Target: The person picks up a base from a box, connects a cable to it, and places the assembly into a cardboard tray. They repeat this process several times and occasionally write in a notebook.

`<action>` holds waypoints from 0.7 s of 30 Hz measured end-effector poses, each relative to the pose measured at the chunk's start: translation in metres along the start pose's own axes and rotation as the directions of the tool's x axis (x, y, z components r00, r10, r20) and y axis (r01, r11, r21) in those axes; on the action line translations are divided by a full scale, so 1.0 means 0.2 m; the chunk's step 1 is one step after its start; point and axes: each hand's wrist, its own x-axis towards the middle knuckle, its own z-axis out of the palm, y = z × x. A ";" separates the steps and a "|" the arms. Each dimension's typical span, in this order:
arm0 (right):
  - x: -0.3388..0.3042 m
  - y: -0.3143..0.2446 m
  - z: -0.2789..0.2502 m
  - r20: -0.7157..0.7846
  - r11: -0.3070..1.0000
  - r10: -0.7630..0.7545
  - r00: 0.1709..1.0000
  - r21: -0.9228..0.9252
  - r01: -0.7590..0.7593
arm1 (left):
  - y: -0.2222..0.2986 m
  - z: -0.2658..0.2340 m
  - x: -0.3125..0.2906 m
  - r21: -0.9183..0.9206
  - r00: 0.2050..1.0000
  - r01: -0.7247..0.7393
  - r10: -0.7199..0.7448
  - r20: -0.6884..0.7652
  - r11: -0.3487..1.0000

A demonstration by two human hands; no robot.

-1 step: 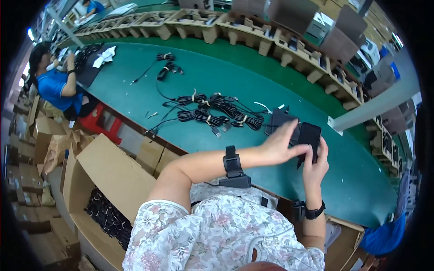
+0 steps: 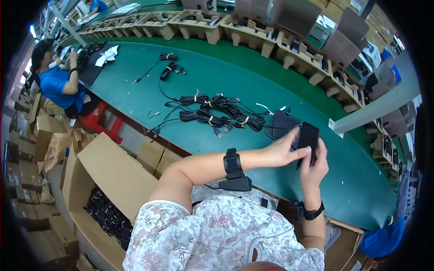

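A black, flat rectangular device point(image 2: 309, 135) stands tilted over the right part of the green table. My right hand point(image 2: 315, 166) is closed around its right side and lower end. From the left, my left hand point(image 2: 284, 151) grips the same device, its thumb against the near side and its fingertips partly hidden at the left edge. Just beyond the left fingers lies a dark flat pad-like piece point(image 2: 281, 123) with a thin cable by it. Bundled black cables point(image 2: 212, 107) with light ties and plugs lie left of my hands.
The green table point(image 2: 217, 149) curves away to the left. A row of cardboard trays point(image 2: 253, 34) lines its far side, and a pale post point(image 2: 375, 112) rises at right. An open carton point(image 2: 115, 167) with black cables stands lower left. A person in blue point(image 2: 56, 86) sits beyond.
The black device has turned so that it appears narrower. My left fingers have come down and closed in at its left edge, uncovering more of the pad-like piece.
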 end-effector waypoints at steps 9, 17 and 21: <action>0.18 -0.17 -0.09 0.136 0.980 -0.152 0.979 -0.105 0.166 | 0.05 -0.07 0.14 -0.687 0.833 0.549 -0.248 0.495 0.476; 0.39 0.28 -0.53 -0.263 0.967 0.251 0.931 0.036 -0.251 | -0.22 0.07 0.19 -0.349 0.899 0.384 -0.260 0.353 0.855; 0.58 0.73 -0.83 -0.693 0.987 0.156 0.704 0.137 -0.084 | -0.29 0.12 0.16 0.281 0.929 -0.291 0.199 0.313 0.915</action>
